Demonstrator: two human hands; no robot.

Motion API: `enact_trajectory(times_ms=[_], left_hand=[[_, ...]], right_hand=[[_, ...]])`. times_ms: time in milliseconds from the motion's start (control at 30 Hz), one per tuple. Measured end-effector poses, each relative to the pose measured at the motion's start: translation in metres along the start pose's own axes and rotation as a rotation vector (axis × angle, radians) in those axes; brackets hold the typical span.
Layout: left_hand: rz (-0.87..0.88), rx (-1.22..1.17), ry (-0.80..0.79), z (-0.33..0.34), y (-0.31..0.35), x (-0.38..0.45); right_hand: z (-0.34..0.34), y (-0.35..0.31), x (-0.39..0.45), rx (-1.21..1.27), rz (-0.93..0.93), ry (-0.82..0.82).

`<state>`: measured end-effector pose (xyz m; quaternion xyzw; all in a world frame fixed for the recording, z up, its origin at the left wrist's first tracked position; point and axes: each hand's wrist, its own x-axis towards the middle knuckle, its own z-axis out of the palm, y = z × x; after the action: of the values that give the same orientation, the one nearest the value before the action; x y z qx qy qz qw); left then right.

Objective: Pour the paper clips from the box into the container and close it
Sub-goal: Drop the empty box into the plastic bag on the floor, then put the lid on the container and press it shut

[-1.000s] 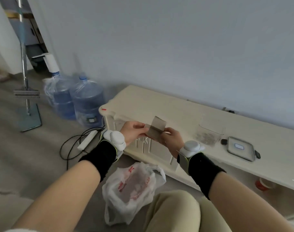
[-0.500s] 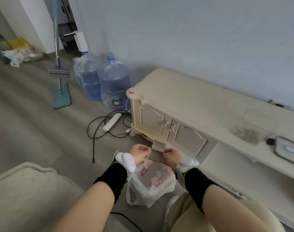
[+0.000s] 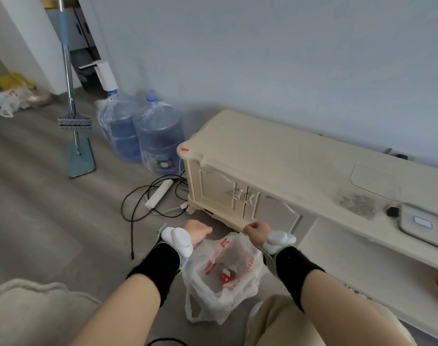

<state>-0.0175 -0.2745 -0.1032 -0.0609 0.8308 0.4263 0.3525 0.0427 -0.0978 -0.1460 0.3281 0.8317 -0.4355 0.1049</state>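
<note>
Head view: both hands hang low over the floor, above a white plastic bag with red print (image 3: 223, 273) that stands open between them.
Left hand: the left hand (image 3: 196, 233) is curled, fingers bent under the palm; nothing shows in it, though I cannot tell whether something small is hidden inside.
Right hand: the right hand (image 3: 258, 232) is drawn into a loose fist at the bag's far rim, perhaps pinching the plastic edge; I cannot tell for sure.
Box: no box shows in either hand; red and white scraps lie in the bag, too blurred to name.
Container: the clear, lidless plastic container (image 3: 374, 181) sits on the cream low cabinet top (image 3: 275, 158), well apart from both hands, off to the right.
Paper clips: a silvery heap of paper clips (image 3: 357, 204) shows through the container's near wall, seemingly inside at its bottom.
Lid: the grey flat lid with side clasps (image 3: 422, 222) lies just beside the container, toward the right edge.
Step judged: pouring looks done; closing is left.
Risk: reaching across from this low stance could knock the light container and scatter clips.
Risk: a lid set down crooked may not seat, and the clasps would fail to catch.
</note>
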Motion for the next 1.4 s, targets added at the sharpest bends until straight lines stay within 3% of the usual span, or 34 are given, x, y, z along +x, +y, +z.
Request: enact_trajectory(times_ms=[200,367,500,567,767,1033,1167,1400], left_hand=[[0.042,0.013,-0.019,0.002,0.023,-0.018],[0.191,0.148,0.014,-0.007,0.057,-0.045],[0.394,0.148,0.101,-0.001,0.106,-0.06],[0.485,0.109,0.073,0.012,0.137,-0.071],[0.664,0.123,-0.037,0.086,0.207,-0.099],[0.768,0.334,-0.202,0.2,0.253,-0.118],[0.817,0.454,-0.31,0.257,0.265,-0.12],[0.854,0.473,-0.483,0.313,0.274,-0.102]], right_hand=[[-0.023,-0.01,-0.011,0.106,-0.056,0.004],[-0.066,-0.031,-0.036,0.317,-0.122,-0.015],[-0.137,-0.04,-0.065,0.455,-0.23,0.103],[-0.176,-0.034,-0.078,0.487,-0.27,0.174],[-0.285,0.028,-0.109,0.482,-0.225,0.421],[-0.38,0.129,-0.123,0.391,-0.016,0.59],[-0.396,0.176,-0.115,0.214,0.121,0.543],[-0.375,0.216,-0.074,-0.165,0.193,0.255]])
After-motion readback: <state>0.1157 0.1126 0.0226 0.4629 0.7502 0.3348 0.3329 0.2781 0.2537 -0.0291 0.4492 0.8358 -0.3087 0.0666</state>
